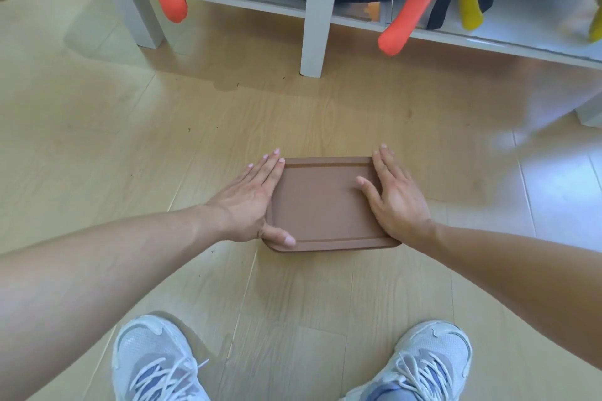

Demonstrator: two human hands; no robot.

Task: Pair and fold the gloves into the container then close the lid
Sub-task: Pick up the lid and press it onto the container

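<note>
A brown rectangular lid (pixel 322 205) lies flat on top of the container on the wooden floor, hiding the container body and anything inside it. My left hand (pixel 252 202) rests along the lid's left edge with straight fingers, its thumb on the near left corner. My right hand (pixel 395 195) lies flat on the lid's right side, fingers straight and the thumb spread onto the lid top. No gloves are visible.
My two white sneakers (pixel 153 365) (pixel 430 365) stand on the floor near the bottom edge. A white shelf unit (pixel 314 26) with posts stands beyond the lid, holding black, orange and yellow plush toys (pixel 413 6) whose limbs hang over its edge.
</note>
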